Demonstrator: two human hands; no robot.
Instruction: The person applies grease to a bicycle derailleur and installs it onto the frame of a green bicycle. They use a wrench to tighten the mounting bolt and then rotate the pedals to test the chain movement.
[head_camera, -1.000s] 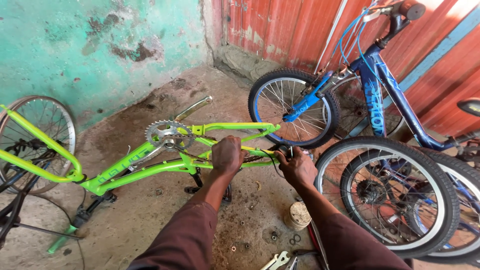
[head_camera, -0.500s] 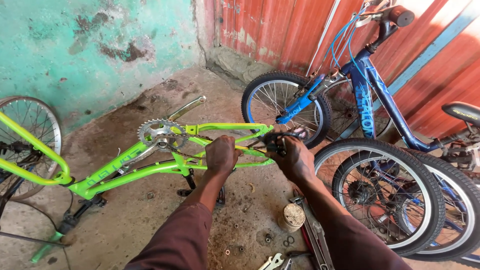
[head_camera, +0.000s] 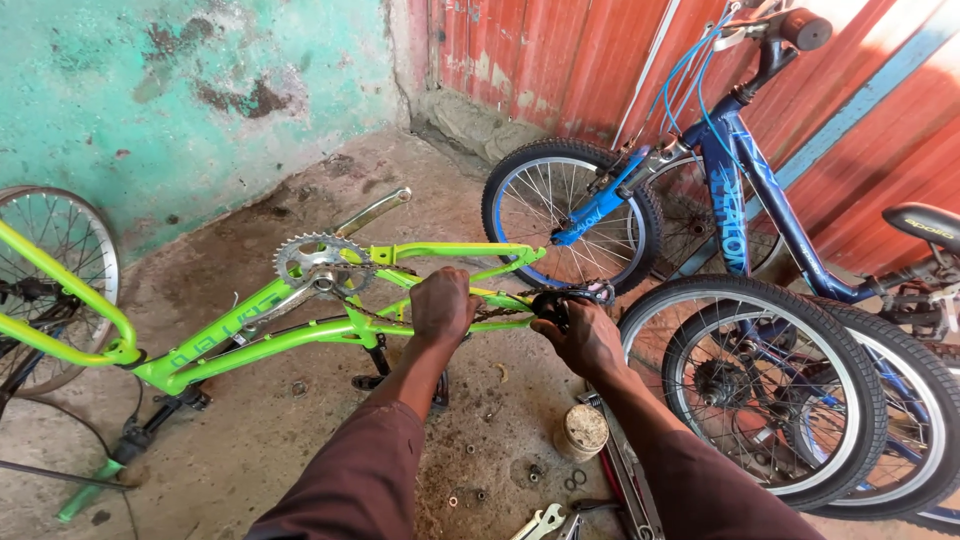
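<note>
Rough concrete floor (head_camera: 250, 460) is bounded by a teal wall (head_camera: 150, 90) and red sheeting. An upturned green bicycle frame (head_camera: 300, 335) lies there; its rear stay is clenched by the left hand (head_camera: 443, 305), while the dark axle part (head_camera: 553, 305) is gripped by the right hand (head_camera: 585, 340). A blue bicycle (head_camera: 740, 220) stands just beside.

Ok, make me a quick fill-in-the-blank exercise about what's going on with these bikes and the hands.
1. The left hand grips the frame of the upside-down ____ bicycle.
2. The right hand works at the rear end of that frame, where there is no ____ fitted.
3. The bicycle standing upright against the red wall is ____.
4. On the floor near the arms lies a ____ wrench.

Missing words: green; wheel; blue; silver
</note>
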